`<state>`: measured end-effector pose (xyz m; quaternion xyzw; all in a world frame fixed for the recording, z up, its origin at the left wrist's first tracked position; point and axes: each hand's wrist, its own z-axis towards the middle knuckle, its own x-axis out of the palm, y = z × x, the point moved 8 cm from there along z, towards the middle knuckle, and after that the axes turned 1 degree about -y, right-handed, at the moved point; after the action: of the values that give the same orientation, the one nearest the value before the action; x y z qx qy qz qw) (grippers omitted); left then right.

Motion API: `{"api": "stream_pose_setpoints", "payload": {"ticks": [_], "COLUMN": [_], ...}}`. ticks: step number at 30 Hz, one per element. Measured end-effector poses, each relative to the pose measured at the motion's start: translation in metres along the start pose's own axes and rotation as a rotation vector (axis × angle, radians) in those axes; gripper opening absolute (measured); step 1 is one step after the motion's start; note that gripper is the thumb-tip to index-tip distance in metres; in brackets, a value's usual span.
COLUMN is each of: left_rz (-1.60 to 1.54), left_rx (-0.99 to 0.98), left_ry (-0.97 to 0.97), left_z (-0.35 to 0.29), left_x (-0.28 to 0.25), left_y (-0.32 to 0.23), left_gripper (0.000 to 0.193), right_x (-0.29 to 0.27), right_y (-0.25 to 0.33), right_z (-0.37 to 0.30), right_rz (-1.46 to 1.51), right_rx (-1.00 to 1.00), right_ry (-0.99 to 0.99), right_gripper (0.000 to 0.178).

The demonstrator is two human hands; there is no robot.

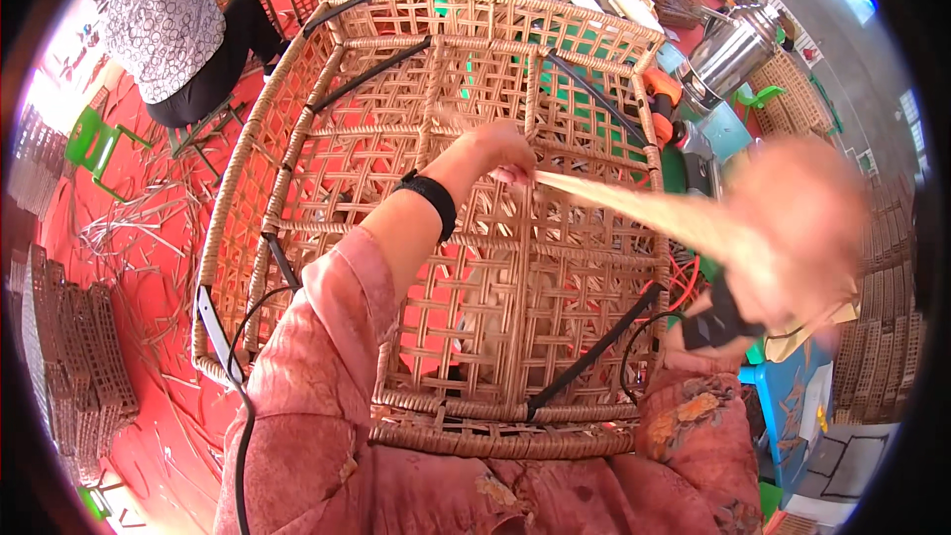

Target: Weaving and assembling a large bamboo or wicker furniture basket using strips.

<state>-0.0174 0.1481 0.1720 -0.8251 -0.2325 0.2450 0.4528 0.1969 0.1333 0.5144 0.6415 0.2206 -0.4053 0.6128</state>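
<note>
A large woven wicker frame (505, 282), with a raised woven rim and lattice panels divided by wrapped ribs, fills the middle in front of me. My left hand (503, 149) is over its upper middle, by a vertical rib, its fingers closed where a pale weaving strip (619, 200) comes out. That strip stretches taut to the right, past the frame's right rim, into my right hand (797, 228). Motion blurs the right hand and the strip's far end, hiding the separate fingers. Both wrists wear black bands with cables.
Another person (168, 25) sits at the upper left, near a green chair (94, 147). Loose strips litter the red floor (163, 337). Stacked woven panels (74, 347) stand at left. A metal urn (733, 52) and an orange-black tool (662, 104) lie beyond the right rim; a blue table (792, 416) is lower right.
</note>
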Motion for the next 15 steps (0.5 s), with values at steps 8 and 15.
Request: {"api": "stream_pose_setpoints", "payload": {"ticks": [8,15], "left_rz": [-0.014,0.059], "left_rx": [0.168,0.155], "left_ry": [0.057,-0.050], "left_z": [0.006,-0.010], "left_x": [-0.007,-0.014], "left_y": [0.008,0.005], "left_gripper": [0.012,0.025], "right_x": [-0.027,0.061], "right_y": [0.039,-0.273], "right_z": [-0.125,-0.088], "right_rz": [0.970,0.492], "right_rx": [-0.892,0.985], "right_ry": [-0.383,-0.732], "right_gripper": [0.018,0.029]}}
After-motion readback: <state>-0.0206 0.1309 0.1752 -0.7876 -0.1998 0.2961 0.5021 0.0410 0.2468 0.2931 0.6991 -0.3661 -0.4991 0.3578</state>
